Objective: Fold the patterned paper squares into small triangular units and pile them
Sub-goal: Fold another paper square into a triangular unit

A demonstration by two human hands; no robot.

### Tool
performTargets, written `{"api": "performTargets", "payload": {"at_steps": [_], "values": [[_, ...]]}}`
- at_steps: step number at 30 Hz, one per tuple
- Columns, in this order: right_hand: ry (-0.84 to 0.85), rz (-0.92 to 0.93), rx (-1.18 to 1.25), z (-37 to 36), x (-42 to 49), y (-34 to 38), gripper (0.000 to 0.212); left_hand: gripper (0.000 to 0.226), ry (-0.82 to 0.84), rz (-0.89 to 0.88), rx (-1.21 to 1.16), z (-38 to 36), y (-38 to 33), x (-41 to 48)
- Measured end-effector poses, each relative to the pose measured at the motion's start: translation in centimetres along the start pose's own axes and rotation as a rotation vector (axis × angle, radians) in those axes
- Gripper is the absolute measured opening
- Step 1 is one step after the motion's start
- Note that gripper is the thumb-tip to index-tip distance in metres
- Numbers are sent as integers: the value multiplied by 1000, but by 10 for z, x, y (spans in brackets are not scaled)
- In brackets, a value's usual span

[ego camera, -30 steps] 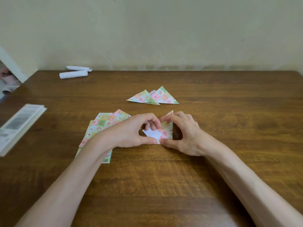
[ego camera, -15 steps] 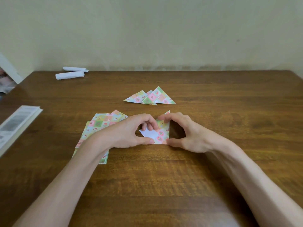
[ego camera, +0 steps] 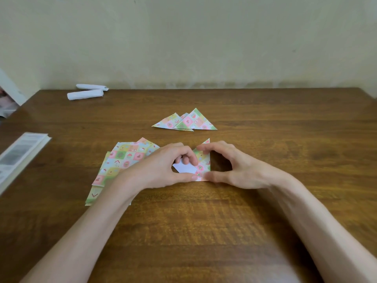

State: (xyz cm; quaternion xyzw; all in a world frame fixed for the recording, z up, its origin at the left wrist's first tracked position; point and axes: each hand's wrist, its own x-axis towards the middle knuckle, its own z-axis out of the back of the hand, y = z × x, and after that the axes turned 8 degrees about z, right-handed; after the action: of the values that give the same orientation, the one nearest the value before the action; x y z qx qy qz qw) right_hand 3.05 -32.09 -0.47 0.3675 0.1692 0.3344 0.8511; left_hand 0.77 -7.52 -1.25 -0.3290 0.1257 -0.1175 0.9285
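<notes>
both hands pinch one sheet: the left hand [ego camera: 161,170] sets its thumb on the near edge and curls its forefinger over the white flap, and the right hand [ego camera: 240,168] clamps thumb and forefinger on the patterned side. this half-folded square [ego camera: 202,165] sits on the table [ego camera: 204,231], just right of the stack of unfolded squares [ego camera: 124,160], with the pile of finished triangles [ego camera: 187,122] beyond. i'd match the edges first — then press a thumb along the crease.
</notes>
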Motion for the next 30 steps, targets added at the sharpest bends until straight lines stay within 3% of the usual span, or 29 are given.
{"api": "performTargets", "payload": {"at_steps": [5,11,15,20,26,30], "values": [[-3,37,-52,-3,0,-1,71,34,34,22,35,5,-3,-3],[-33,30,-36,-2,1,-4,78,43,-89,2,211,8,-5,-8],[-234,113,17,-8,2,-10,60,39,-146,7,271,5,-4,-9],[-389,159,-250,-17,2,-7,34,40,-217,-63,237,-8,-6,-8],[-356,124,-286,-22,3,-8,47,21,-210,-105,161,-8,-6,-7],[-348,113,-266,-24,3,-6,57,25,-190,-96,166,-4,-4,-8]]}}
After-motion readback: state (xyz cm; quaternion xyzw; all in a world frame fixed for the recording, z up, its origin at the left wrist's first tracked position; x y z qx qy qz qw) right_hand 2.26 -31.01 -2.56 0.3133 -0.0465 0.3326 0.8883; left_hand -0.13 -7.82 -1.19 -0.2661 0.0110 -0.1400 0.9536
